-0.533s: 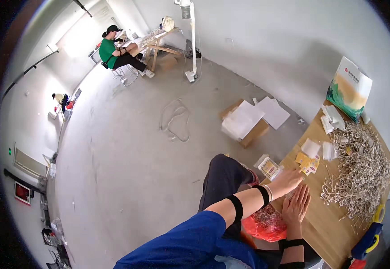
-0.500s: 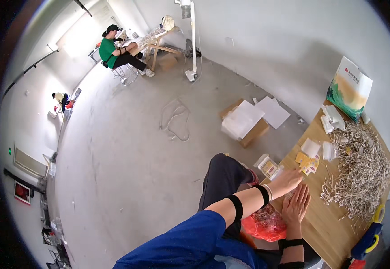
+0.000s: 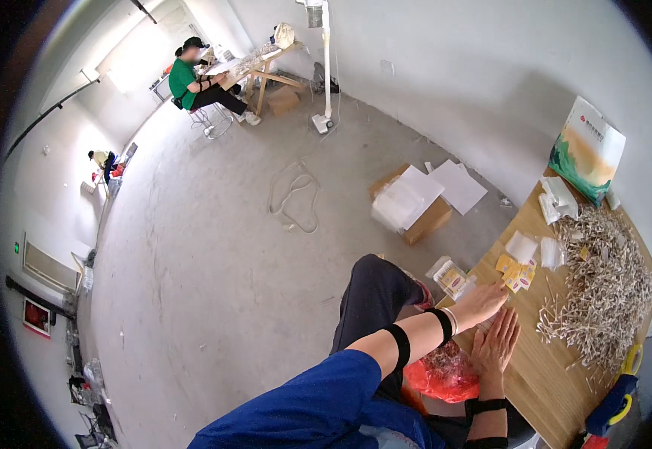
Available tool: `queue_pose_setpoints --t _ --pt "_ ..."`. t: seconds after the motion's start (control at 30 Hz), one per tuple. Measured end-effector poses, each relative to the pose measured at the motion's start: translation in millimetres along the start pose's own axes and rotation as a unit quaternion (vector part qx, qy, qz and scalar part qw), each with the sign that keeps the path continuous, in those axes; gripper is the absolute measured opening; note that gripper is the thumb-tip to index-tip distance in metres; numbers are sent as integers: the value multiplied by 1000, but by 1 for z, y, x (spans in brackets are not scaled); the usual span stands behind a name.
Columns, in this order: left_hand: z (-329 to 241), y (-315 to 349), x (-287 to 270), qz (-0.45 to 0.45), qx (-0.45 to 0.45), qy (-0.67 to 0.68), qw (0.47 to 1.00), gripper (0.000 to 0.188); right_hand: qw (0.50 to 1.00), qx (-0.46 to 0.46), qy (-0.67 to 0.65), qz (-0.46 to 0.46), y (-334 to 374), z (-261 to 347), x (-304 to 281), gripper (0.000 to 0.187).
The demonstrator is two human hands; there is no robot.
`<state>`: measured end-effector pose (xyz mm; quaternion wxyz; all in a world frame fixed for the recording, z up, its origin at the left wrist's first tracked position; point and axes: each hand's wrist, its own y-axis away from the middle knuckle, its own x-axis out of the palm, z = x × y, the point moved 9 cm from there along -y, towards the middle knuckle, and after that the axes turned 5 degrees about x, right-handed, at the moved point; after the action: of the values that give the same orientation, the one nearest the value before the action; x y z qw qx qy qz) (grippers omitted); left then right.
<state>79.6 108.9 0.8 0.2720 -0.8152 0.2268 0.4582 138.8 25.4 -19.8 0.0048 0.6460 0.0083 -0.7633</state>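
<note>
My left hand point(image 3: 482, 303) lies flat near the wooden table's point(image 3: 543, 374) left edge, fingers stretched toward some yellow packets point(image 3: 515, 274). Just beside and below it, my right hand point(image 3: 497, 343) also rests flat, palm down, fingers slightly spread. Something thin and clear may lie between the two hands; I cannot tell what. Neither hand grips anything I can see. To the right spreads a big pile of small pale sticks point(image 3: 607, 288). A red plastic bag point(image 3: 441, 372) sits on my lap under the table edge.
Clear packets point(image 3: 522, 245), a small filled box point(image 3: 451, 278), a colourful paper bag point(image 3: 586, 150) and a blue-yellow tool point(image 3: 610, 404) are on the table. On the floor are a cardboard box with white sheets point(image 3: 410, 202) and a cable point(image 3: 296, 196). A person in green point(image 3: 190, 78) sits far off.
Both hands stay almost still on the table. The view has shifted slightly, so the room sits a little differently in the picture.
</note>
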Motion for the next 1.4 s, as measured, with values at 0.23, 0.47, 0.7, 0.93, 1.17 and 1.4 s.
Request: queue_pose_setpoints --t 0.23,0.47,0.7,0.93,1.17,1.4 --pt "0 -4 0 11 -5 23 1000 21 1000 -8 3 -18 0 -4 2 75" --pt "3 -2 4 -17 21 -19 999 23 1000 -8 -6 -9 0 -2 7 75" --pt "-3 -11 -6 57 -44 65 995 25 1000 8 3 -14 3 -8 7 73" --pt "25 49 -31 -163 -91 307 933 39 1000 19 13 2 -5 -5 12 74" --pt "21 66 -6 -196 -77 401 891 46 998 37 -43 -28 3 -9 6 75" --pt "18 61 2 -194 -93 489 846 48 997 45 -14 -59 2 -4 9 74"
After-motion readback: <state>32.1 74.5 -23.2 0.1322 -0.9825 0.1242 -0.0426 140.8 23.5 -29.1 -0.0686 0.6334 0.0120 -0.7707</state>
